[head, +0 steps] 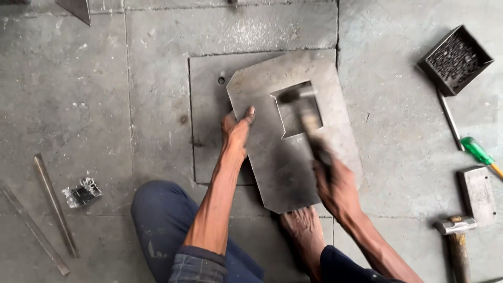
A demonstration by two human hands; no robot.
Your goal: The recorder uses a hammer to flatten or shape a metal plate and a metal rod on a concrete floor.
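We see the right hand point(335, 181) closed around the handle of a hammer point(306, 112), whose blurred head sits over the cut-out window in the steel plate point(285, 157). The handle runs from the fist up and left toward that opening. We can't tell whether the head touches the metal, too much blur.

The left hand point(237, 128) lies on the plate's left edge, fingers partly curled, thumb stretched up along the edge, pressing on the sheet rather than wrapping it. We read it as flat-ish and open, holding nothing.

The plate is a grey sheet with clipped corners, tilted slightly, resting on a square floor panel point(207, 105) set into the concrete. A small hole shows in that panel just beside the plate's upper left corner. A bare foot point(304, 230) rests at the plate's lower edge, touching it. The left knee in dark blue trousers point(162, 215) is bent beside the left forearm.

Further out on the right: a black square tray point(455, 59) of small dark parts, a thin rod below it, a green-handled screwdriver point(478, 152), a grey metal block point(477, 194), and a second hammer point(456, 230) with a wooden handle, well apart from the plate.

On the left: two flat metal strips point(52, 202) lying on the floor, and a crumpled clear wrapper point(82, 192) near them.
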